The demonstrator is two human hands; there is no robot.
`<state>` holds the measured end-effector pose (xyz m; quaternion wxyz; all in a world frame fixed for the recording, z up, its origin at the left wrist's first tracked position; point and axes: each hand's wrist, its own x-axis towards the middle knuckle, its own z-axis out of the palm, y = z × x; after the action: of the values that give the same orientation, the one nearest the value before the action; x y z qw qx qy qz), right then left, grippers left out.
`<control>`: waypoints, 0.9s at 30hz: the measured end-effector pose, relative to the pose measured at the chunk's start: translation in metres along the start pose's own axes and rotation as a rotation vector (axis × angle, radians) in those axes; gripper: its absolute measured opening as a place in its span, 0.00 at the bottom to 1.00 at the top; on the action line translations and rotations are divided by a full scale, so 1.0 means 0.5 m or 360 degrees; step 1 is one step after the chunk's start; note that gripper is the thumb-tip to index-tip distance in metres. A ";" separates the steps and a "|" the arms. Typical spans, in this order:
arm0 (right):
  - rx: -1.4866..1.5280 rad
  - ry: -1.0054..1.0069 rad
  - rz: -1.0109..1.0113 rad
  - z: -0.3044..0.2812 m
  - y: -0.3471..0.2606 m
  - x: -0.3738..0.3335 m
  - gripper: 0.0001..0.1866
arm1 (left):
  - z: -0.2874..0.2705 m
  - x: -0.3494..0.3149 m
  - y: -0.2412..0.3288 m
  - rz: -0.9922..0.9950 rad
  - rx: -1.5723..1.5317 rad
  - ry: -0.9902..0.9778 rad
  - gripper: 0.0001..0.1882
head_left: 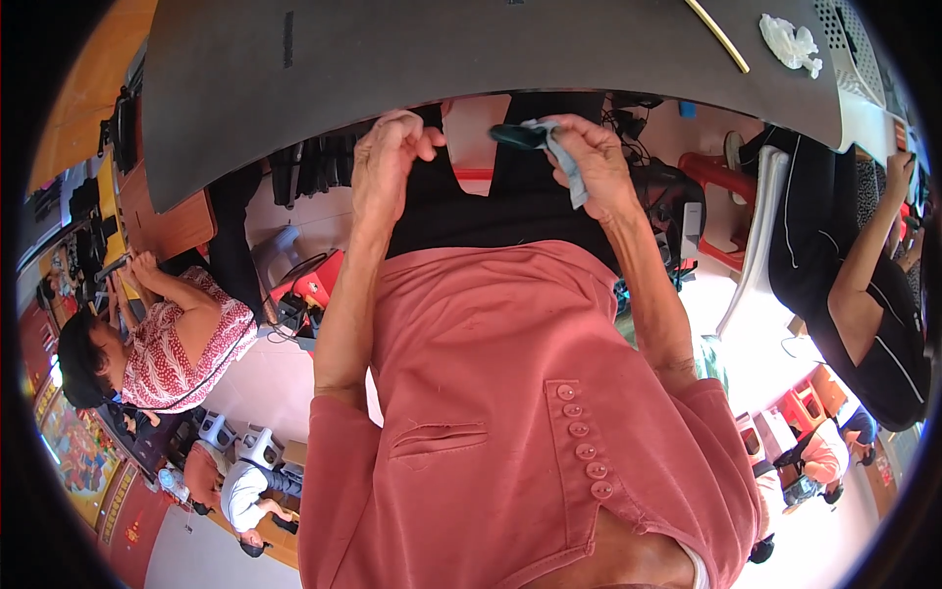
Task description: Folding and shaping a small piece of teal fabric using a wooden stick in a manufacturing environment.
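From grey cloth (568, 172) gripped by right fingers (581, 132), a dark piece (514, 136) juts toward loosely curled left fingers (429, 146).

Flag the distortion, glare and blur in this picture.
Head view: the near edge of the dark tabletop bows; black fills the corners; the floor at right is washed out; the dark green item in the right hand looks blurred.

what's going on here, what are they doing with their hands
A seated person has a grey-blue cloth and a dark, glossy oval piece in the right hand. The left hand is loosely curled, with nothing clearly visible in it. Both hands are near the edge of the dark table, where a yellow strip and something white and crumpled lie.
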<state>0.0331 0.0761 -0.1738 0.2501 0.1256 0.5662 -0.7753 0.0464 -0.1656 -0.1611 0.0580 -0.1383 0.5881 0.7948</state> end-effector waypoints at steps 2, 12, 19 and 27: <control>0.0117 0.0038 0.0074 -0.005 0.000 -0.002 0.09 | 0.023 -0.018 0.015 -0.0045 0.0225 0.0094 0.10; -0.0145 -0.0268 0.0138 0.030 -0.025 0.007 0.09 | 0.092 -0.042 0.023 0.1167 0.2031 -0.0518 0.16; -0.0930 0.0085 -0.0719 -0.010 -0.020 0.043 0.07 | 0.064 -0.023 0.009 0.0216 0.0588 -0.0075 0.12; -0.0619 0.0016 -0.0410 0.070 -0.020 -0.022 0.11 | 0.082 -0.026 -0.008 0.0174 0.0456 -0.0024 0.09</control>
<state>0.0402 0.0482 -0.1491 0.1658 0.0056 0.7176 -0.6764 0.0539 -0.1242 -0.1500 0.0381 -0.0903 0.7018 0.7056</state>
